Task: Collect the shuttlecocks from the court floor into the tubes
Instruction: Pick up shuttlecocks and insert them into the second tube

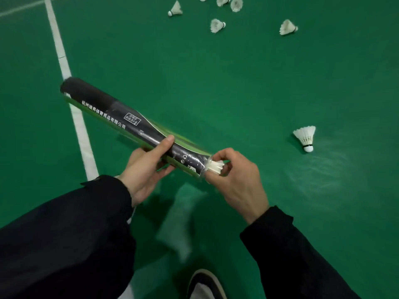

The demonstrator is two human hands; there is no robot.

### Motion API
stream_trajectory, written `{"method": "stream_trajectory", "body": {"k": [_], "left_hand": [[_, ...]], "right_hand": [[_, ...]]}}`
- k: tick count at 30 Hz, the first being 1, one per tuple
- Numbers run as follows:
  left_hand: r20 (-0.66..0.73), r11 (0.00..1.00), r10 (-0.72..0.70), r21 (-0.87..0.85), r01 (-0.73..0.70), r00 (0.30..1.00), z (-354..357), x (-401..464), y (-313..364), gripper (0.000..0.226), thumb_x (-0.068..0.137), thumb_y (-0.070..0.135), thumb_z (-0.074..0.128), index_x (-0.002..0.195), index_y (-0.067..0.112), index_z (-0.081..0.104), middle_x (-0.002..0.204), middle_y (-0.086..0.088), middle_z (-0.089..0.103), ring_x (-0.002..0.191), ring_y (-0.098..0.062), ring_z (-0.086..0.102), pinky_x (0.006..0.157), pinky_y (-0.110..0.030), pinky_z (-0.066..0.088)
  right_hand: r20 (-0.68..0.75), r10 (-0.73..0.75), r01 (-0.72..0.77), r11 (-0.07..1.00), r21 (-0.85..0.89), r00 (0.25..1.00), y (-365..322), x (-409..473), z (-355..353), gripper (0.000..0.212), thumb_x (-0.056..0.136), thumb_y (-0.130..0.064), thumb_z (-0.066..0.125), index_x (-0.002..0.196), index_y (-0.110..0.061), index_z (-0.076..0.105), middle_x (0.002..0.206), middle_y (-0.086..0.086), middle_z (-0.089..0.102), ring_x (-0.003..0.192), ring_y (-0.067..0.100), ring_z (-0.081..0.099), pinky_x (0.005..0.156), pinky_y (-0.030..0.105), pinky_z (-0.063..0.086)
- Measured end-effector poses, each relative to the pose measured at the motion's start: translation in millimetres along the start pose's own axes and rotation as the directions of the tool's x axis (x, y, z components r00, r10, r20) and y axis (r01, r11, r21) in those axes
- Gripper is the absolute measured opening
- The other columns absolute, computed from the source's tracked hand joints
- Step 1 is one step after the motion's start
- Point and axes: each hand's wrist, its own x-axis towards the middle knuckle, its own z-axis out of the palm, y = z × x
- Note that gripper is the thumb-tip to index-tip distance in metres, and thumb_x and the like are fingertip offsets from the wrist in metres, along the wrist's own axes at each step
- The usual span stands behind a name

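Tube (121, 119), black/green, held slanted over green court floor (237, 93). Left hand (144, 169) grip wraps near end. Right hand (235, 178) pinches shuttlecock (216, 167) at tube mouth. One loose shuttlecock (305, 137) right; six more (217, 25) far, scattered. White line (64, 67) left.

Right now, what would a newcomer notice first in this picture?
In the centre, the left hand grips a long dark tube while the right hand pinches a white shuttlecock at its near end. More shuttlecocks lie scattered on the green court floor, the nearest at right.
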Motion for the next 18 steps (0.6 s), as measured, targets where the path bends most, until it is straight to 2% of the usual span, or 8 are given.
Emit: {"method": "stream_trajectory", "body": {"k": [2, 4, 6, 9, 11, 13, 15, 18], "left_hand": [[0.059, 1.000, -0.008, 0.020, 0.007, 0.998, 27, 15, -1, 0.057, 0.092, 0.033, 0.074, 0.136, 0.001, 0.058, 0.117, -0.008, 0.078, 0.112, -0.018, 0.074, 0.104, -0.042, 0.056], [0.114, 0.998, -0.066, -0.009, 0.067, 0.991, 57, 30, -6, 0.054, 0.091, 0.036, 0.074, 0.133, 0.004, 0.062, 0.121, -0.009, 0.077, 0.113, -0.019, 0.073, 0.097, -0.038, 0.060], [0.190, 0.987, -0.146, -0.033, 0.155, 0.971, 86, 41, -16, 0.041, 0.090, 0.037, 0.074, 0.121, 0.009, 0.068, 0.115, -0.008, 0.078, 0.104, -0.018, 0.075, 0.087, -0.034, 0.063], [0.337, 0.963, -0.262, 0.033, 0.267, 0.904, 118, 54, -39, 0.041, 0.092, 0.038, 0.072, 0.122, 0.012, 0.068, 0.117, -0.008, 0.078, 0.101, -0.017, 0.077, 0.089, -0.034, 0.063], [0.429, 0.945, -0.327, 0.153, 0.290, 0.842, 136, 59, -53, 0.049, 0.094, 0.042, 0.070, 0.128, 0.007, 0.065, 0.126, -0.011, 0.075, 0.109, -0.019, 0.074, 0.101, -0.036, 0.057], [0.471, 0.935, -0.354, 0.208, 0.289, 0.808, 151, 63, -63, 0.044, 0.096, 0.041, 0.069, 0.119, 0.004, 0.068, 0.124, -0.014, 0.075, 0.104, -0.020, 0.074, 0.103, -0.038, 0.057], [0.498, 0.937, -0.351, 0.187, 0.297, 0.793, 167, 64, -68, 0.041, 0.096, 0.036, 0.067, 0.118, 0.001, 0.069, 0.122, -0.015, 0.075, 0.103, -0.022, 0.075, 0.099, -0.038, 0.059], [0.501, 0.927, -0.372, 0.154, 0.343, 0.781, 180, 67, -58, 0.056, 0.096, 0.034, 0.066, 0.139, -0.002, 0.060, 0.130, -0.016, 0.072, 0.122, -0.031, 0.069, 0.108, -0.045, 0.052]], "right_hand": [[-0.054, 0.050, -0.046, 0.996, 0.074, 0.997, 10, 2, -11, 0.025, 0.082, -0.020, 0.079, 0.102, -0.026, 0.066, 0.094, -0.011, 0.062, 0.077, -0.001, 0.058, 0.069, 0.011, 0.043], [-0.108, 0.161, -0.099, 0.896, 0.433, 0.981, 20, -7, -28, 0.041, 0.087, 0.002, 0.072, 0.120, -0.020, 0.062, 0.111, -0.006, 0.071, 0.091, 0.000, 0.066, 0.082, 0.013, 0.049], [-0.236, 0.246, -0.070, 0.818, 0.571, 0.940, 33, -21, -45, 0.054, 0.089, 0.016, 0.061, 0.129, -0.019, 0.054, 0.124, -0.008, 0.071, 0.096, 0.003, 0.068, 0.088, 0.019, 0.052], [-0.382, 0.314, -0.060, 0.834, 0.549, 0.869, 52, -39, -66, 0.056, 0.091, 0.013, 0.060, 0.133, -0.024, 0.053, 0.141, 0.005, 0.061, 0.087, 0.007, 0.066, 0.081, 0.021, 0.051], [-0.408, 0.371, -0.104, 0.833, 0.544, 0.834, 61, -45, -76, 0.058, 0.091, 0.010, 0.063, 0.133, -0.028, 0.052, 0.108, -0.010, 0.075, 0.076, 0.007, 0.062, 0.072, 0.020, 0.048], [-0.445, 0.370, -0.161, 0.884, 0.440, 0.815, 62, -46, -78, 0.061, 0.089, 0.008, 0.065, 0.134, -0.030, 0.050, 0.086, -0.024, 0.069, 0.068, 0.000, 0.058, 0.068, 0.015, 0.046], [-0.474, 0.353, -0.179, 0.910, 0.374, 0.806, 56, -40, -76, 0.060, 0.089, 0.008, 0.064, 0.133, -0.028, 0.049, 0.101, -0.024, 0.065, 0.074, 0.001, 0.061, 0.070, 0.016, 0.047], [-0.487, 0.406, -0.102, 0.838, 0.536, 0.773, 40, -23, -73, 0.060, 0.088, 0.023, 0.047, 0.127, -0.023, 0.047, 0.139, -0.004, 0.054, 0.090, 0.000, 0.067, 0.079, 0.019, 0.052]]}}
